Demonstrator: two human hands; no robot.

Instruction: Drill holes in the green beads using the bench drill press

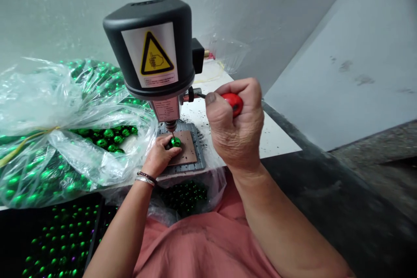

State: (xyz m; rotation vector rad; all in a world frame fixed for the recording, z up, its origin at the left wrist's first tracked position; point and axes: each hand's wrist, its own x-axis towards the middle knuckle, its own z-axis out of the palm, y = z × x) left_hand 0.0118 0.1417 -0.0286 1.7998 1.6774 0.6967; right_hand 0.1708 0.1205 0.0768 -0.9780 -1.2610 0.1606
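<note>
A shiny green ball [176,142] sits on a brown board [187,150], pinched by my left hand [159,154] between thumb and fingers. Directly above the ball is the thin bit of a black drill press [148,47], its tip at or very near the top of the ball; I cannot tell whether it has gone in. My right hand [236,121] is wrapped round the red knob [233,103] of the press's feed lever. Under the board lies the grey ribbed base [200,156] of the press.
A clear plastic bag [68,156] full of green balls lies on the white table [270,134] at left. Another bag [215,182] of green balls hangs at the front edge. A dark tray [94,226] with rows of balls stands lower left. Dark shavings surround the base.
</note>
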